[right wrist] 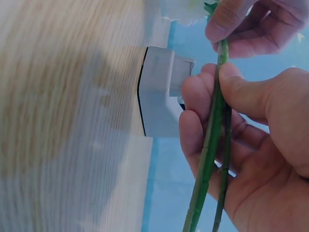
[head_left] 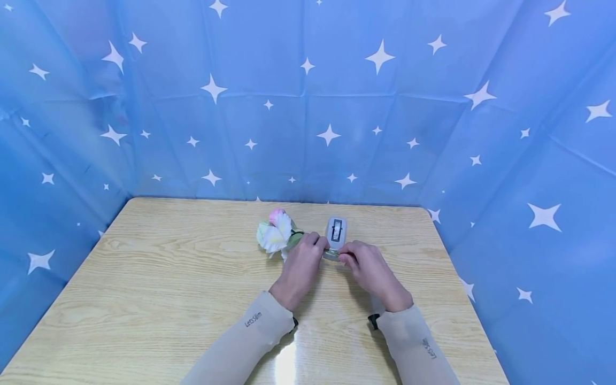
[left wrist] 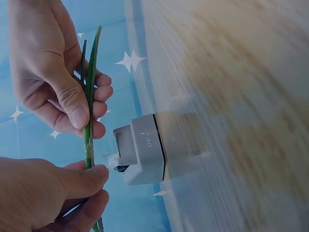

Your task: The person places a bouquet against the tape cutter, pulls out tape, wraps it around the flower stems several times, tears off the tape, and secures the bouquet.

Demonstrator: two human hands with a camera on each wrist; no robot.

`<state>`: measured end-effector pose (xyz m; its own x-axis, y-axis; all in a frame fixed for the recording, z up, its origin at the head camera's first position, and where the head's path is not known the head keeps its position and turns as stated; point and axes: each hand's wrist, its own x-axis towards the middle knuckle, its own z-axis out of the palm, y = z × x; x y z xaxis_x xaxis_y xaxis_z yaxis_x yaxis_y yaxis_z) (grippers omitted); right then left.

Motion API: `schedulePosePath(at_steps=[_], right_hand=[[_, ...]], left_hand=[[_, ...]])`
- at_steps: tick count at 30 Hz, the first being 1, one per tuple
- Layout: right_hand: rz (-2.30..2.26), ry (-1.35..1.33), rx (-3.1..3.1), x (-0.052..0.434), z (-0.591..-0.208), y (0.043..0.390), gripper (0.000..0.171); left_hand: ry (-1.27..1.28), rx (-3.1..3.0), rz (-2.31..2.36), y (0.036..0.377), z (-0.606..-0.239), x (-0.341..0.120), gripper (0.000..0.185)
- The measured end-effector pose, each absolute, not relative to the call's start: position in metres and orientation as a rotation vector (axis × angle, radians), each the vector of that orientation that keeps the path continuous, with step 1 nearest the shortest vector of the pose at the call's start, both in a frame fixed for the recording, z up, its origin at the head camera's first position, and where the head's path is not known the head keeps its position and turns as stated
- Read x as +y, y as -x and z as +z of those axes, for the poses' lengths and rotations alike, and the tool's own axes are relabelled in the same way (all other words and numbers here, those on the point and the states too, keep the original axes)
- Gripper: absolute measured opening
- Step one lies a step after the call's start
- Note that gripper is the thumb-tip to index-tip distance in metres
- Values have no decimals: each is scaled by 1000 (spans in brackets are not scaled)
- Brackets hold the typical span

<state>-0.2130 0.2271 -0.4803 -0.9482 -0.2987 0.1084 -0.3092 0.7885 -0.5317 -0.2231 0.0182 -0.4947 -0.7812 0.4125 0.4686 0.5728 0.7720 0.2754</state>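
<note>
Green flower stems (left wrist: 90,116) lie together, with a band of clear tape (left wrist: 88,147) around them. My left hand (head_left: 303,262) pinches the stems just below the blossoms, thumb against fingertips. On the other side of the tape, my right hand (head_left: 369,267) holds the same stems between thumb and curled fingers. The stem ends (right wrist: 198,203) stick out past the right hand. White and pink artificial blossoms (head_left: 276,235) hang to the left of my left hand. Just beyond the hands stands a grey tape dispenser (head_left: 336,232), its toothed cutter showing in the left wrist view.
The light wooden table (head_left: 192,299) has its far edge behind the dispenser. A blue curtain (head_left: 269,123) with white stars surrounds the table at the back and both sides.
</note>
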Motion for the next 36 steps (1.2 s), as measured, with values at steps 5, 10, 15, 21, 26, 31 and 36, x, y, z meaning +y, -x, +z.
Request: schedulePosePath(at_steps=[5,10,15,21,26,31,36], right_hand=[[866,-518,-2915,227,-479,212,12],[871,-540,-2882,228,-481,212,10],[870,-540,-2869,229,-482,212,8],[866,-537,-2856,229,-484,213,7],[864,-536,-2850,228,-486,214,6],[856,-496,-2869,227,-487,214,6],[804,-463,-2878,226,-488,214,9]], left_hand=[[758,-2563,-564,224,-494,19,19],[768,-2550,-569,225,-495,19,19],[765,-2566,-570,226,-494,19,17],[766,-2594,-571,228,-494,20,16],[761,-2624,-583,228,-495,21,15],[755,-2641,-579,230,-496,21,17],[746,-2644,-544,231,-497,21,16]])
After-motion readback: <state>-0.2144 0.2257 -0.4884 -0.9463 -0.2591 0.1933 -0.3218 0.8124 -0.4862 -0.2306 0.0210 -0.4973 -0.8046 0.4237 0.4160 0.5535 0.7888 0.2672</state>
